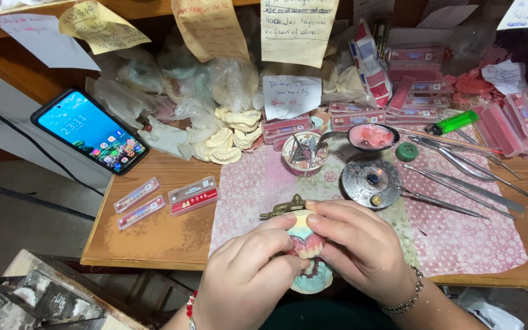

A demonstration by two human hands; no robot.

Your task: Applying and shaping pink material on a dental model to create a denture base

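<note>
your left hand [249,278] and right hand [355,244] both grip the denture model [305,244] over the pink cloth [459,238].

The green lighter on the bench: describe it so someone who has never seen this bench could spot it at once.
Start at the pink patterned cloth covering the right half of the wooden bench. Follow the row of long metal hand instruments to its far end, before the stacked pink tooth-card boxes. There lies the translucent bright green plastic lighter, the only vivid green stick-shaped thing; the nearby round green cap is darker.
</note>
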